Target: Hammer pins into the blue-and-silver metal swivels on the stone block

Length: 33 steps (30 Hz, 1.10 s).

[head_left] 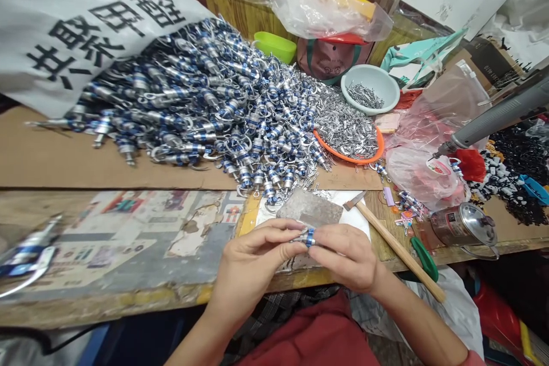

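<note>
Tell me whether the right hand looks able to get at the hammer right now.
Likely yes: the hammer lies close beside the right hand, and nothing appears to cover its handle. That hand would probably first need to release the small blue-and-silver part.

The left hand (251,254) and right hand (349,254) partly hide a blue-and-silver fitting (309,237).

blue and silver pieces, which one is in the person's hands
The blue and silver piece pinched between the left hand and the right hand; the others are in neither hand, most lying in the large heap.
</note>
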Available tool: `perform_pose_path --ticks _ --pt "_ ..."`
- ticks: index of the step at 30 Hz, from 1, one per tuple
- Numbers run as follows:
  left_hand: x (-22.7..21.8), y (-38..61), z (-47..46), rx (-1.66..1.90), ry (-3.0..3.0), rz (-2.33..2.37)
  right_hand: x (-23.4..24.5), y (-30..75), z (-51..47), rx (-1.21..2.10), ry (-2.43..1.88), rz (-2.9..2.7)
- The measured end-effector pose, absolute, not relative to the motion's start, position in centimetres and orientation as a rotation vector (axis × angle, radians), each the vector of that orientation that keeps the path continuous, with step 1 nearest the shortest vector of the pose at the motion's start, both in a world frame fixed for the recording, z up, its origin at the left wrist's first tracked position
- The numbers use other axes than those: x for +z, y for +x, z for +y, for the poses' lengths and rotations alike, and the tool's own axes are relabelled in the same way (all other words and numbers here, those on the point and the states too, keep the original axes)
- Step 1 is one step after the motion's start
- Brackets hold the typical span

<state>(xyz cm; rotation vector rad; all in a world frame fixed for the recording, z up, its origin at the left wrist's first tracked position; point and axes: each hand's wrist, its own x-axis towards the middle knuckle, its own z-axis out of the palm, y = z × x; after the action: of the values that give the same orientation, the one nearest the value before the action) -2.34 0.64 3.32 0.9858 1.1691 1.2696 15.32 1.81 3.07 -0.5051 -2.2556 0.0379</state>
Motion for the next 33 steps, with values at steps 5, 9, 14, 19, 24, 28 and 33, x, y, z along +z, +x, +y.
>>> perform_pose_path --ticks 5,9,14,19,24,28,33 --pt "3.6 -2.5 0.5 1.239 1.069 1.208 3.6 15.6 2.0 -0.048 -0.456 -2.301" --pt "3.9 -2.9 0.5 1.213 1.232 1.209 3.1 15.7 1.6 0.012 -0.538 -2.225" --pt "4.7 -3.3 0.6 1.276 1.522 1.201 2.9 15.6 1.3 0.104 -0.607 -2.181" --pt "4.7 -2.2 0.5 1.201 1.254 1.208 3.6 14.6 1.0 0.527 -0.841 -1.907" --pt "4.1 -0.8 -0.1 1.191 0.968 1.248 4.0 14.2 0.8 0.825 -1.093 -1.687" --pt "3.6 -1.0 -0.4 1.126 0.868 1.197 4.0 14.3 0.6 0.993 -1.154 -1.579" --pt "3.1 -1.3 -0.3 1.122 0.696 1.138 3.7 15.1 0.3 0.443 -0.882 -1.969"
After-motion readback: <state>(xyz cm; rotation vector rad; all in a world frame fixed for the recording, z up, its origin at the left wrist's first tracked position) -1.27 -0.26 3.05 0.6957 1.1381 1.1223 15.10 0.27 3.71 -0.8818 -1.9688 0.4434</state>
